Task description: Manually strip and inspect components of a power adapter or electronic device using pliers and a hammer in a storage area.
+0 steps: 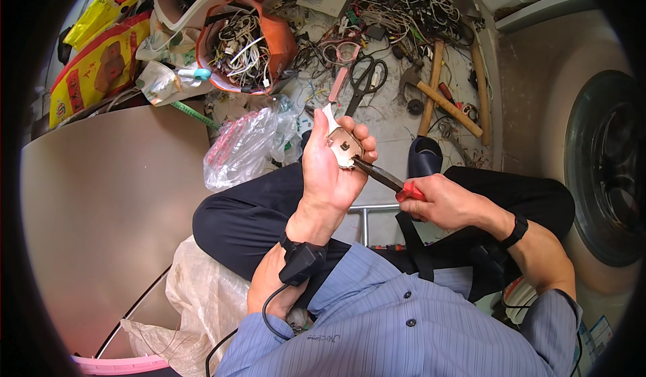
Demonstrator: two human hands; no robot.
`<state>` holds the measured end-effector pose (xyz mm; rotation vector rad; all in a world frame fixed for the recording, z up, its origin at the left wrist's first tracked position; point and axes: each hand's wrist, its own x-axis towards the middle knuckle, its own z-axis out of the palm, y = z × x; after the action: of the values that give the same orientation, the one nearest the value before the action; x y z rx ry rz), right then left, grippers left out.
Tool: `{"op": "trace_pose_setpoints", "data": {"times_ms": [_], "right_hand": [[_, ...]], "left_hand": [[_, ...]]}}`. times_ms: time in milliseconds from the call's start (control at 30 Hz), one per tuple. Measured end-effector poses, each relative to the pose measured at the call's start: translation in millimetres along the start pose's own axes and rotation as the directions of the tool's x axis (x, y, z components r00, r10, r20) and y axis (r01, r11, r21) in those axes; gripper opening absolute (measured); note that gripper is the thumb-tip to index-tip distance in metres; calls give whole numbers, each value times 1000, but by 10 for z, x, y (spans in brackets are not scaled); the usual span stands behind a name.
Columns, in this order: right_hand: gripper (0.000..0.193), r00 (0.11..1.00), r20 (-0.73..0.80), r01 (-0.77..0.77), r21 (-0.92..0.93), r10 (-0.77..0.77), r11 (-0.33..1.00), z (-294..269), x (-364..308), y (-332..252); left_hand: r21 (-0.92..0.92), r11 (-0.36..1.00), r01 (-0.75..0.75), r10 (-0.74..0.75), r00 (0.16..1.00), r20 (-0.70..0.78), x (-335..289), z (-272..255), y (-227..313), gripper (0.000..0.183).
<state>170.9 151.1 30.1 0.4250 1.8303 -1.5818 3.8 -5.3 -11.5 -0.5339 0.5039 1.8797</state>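
My left hand [326, 175] is raised with the palm up and its fingers curled around a small pale plastic casing [341, 156]. The casing has a dark slot in its face, a ragged lower edge and a white pointed end sticking up past my thumb. My right hand [444, 202] grips the red handles of a pair of pliers [379, 174]. The dark jaws meet the casing's lower right edge; whether they pinch it I cannot tell.
Black scissors [365, 84], a claw hammer [441, 101] and tangled cables [404, 14] lie on the floor ahead. An orange bag [277, 41] full of wires stands left of them, near a clear plastic bag [245, 145]. A front-loading washing machine [538, 108] stands right.
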Motion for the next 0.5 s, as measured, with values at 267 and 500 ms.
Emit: {"op": "trace_pose_setpoints", "data": {"times_ms": [267,500], "right_hand": [[22,986,-131,79,-199,-107,977,23,69,121],[15,911,-275,105,-567,-308,817,0,65,232]], "left_hand": [[-46,998,-39,38,999,-15,62,-24,-26,55],[62,990,-128,127,992,23,58,49,-86,57]]}}
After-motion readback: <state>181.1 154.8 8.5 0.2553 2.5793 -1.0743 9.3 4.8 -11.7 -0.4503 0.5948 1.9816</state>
